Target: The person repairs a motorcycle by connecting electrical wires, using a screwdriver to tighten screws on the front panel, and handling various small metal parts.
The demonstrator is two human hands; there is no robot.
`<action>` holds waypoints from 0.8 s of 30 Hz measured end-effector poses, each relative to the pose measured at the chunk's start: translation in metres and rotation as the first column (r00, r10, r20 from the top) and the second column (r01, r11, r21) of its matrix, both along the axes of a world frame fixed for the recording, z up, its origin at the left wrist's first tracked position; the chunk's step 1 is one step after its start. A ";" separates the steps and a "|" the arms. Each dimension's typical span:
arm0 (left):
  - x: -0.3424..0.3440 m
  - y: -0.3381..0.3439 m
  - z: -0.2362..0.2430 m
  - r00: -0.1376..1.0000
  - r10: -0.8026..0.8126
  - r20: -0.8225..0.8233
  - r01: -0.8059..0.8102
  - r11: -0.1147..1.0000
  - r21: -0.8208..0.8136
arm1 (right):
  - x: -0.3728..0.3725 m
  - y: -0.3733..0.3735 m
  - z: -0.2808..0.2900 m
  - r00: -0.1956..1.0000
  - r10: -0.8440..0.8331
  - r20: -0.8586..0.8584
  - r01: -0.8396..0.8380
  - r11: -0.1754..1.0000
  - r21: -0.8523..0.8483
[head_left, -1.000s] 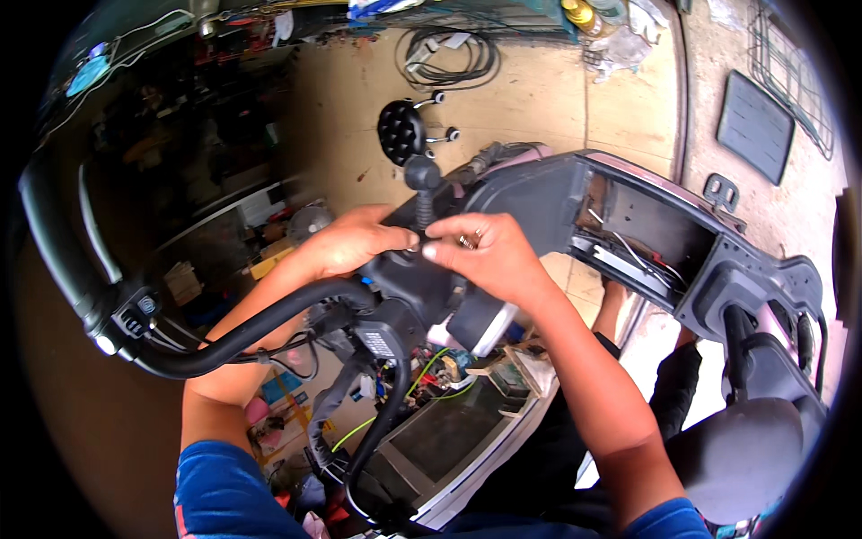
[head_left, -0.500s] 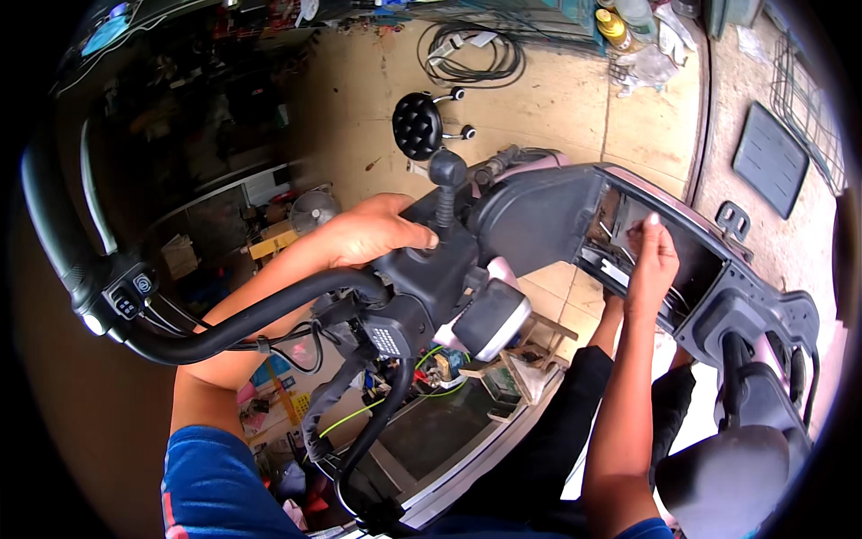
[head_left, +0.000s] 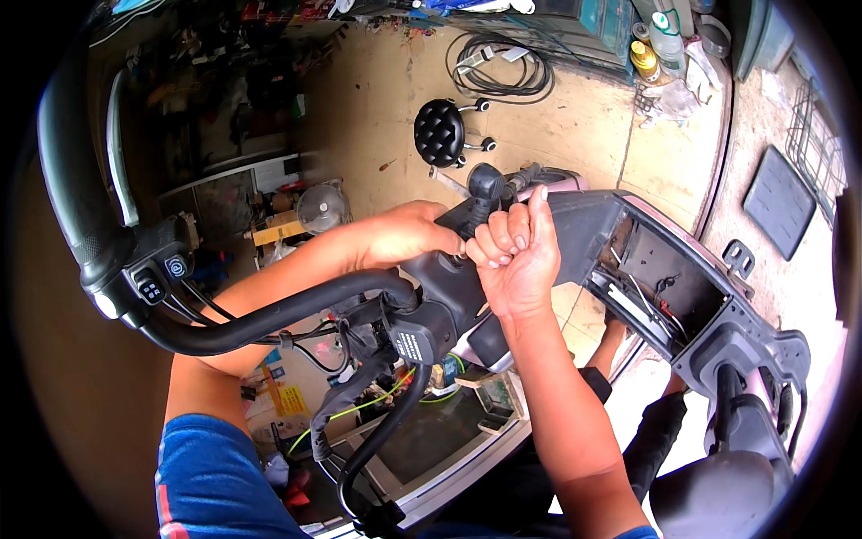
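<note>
My left hand (head_left: 415, 235) grips the black plastic cover (head_left: 431, 292) on the scooter's steering column, its thumb at the foot of a black ribbed stalk (head_left: 485, 193). Just right of that thumb, my right hand (head_left: 516, 247) is raised in front of the stalk, palm toward me, with fingers curled and one digit pointing up; anything inside them is hidden. A curved handlebar (head_left: 260, 319) with switches and a lever crosses under my left forearm. To the right, a storage compartment (head_left: 655, 278) in the scooter body is open, with wires inside.
Beyond the scooter are a black round wheeled stool (head_left: 438, 133), coiled cable (head_left: 525, 74), a fan (head_left: 321, 208) and bottles (head_left: 666, 45). A dark tray (head_left: 777, 202) lies at right. The scooter's seat-like black part (head_left: 709, 490) is at lower right. Cluttered parts and wires lie below the handlebar.
My right hand went right toward the open compartment half a second ago and is now back left beside my left hand, fingers curled. My left hand remains on the cover.
</note>
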State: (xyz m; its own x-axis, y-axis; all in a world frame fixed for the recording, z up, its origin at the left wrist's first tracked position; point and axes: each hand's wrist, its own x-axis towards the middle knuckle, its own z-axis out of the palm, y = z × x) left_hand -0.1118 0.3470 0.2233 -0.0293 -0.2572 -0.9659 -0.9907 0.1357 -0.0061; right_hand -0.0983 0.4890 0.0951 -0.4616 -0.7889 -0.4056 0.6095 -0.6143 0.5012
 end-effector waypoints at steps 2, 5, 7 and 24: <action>0.004 -0.022 0.003 0.966 0.259 0.020 -0.259 0.956 0.134 | 0.000 -0.001 0.005 0.998 0.027 -0.052 -0.025 0.999 0.039; 0.003 -0.039 0.018 0.910 0.411 0.056 -0.404 0.851 0.336 | 0.001 -0.002 0.009 0.988 0.031 -0.149 -0.015 0.994 0.104; 0.014 -0.054 0.018 0.954 0.300 0.012 -0.285 0.892 0.350 | 0.002 -0.001 0.011 0.987 0.034 -0.154 -0.017 0.993 0.114; 0.038 -0.053 -0.005 0.677 -0.646 -0.354 0.713 0.694 0.096 | -0.026 0.011 0.010 0.965 -0.027 -0.261 0.040 0.998 0.045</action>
